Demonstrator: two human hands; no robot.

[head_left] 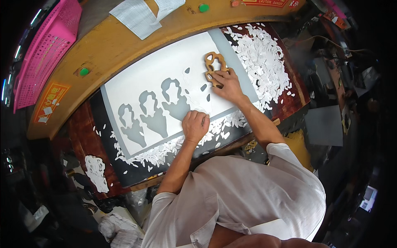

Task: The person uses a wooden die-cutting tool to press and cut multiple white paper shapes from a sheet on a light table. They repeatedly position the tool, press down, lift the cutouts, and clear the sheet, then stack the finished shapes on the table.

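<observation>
A large white sheet (124,91) lies on a grey board (250,84), with several shapes cut out of it so the grey shows through. My right hand (227,85) has its fingers over the lower part of a brown cutting die (209,68), a looped frame resting on the sheet's right side. Left of the die, a white cut piece (194,97) sits within the sheet, its outline faint. Small dark teardrop openings show around it. At this piece's lower end my left hand (195,126) is closed with curled fingers; what they pinch is hidden.
Small white scraps (264,62) are heaped right of the board, and more lie along its near edge. A yellow-brown machine beam (95,49) with green buttons arches behind the sheet. A pink basket (47,53) stands far left; stacked white pieces (96,173) lie near left.
</observation>
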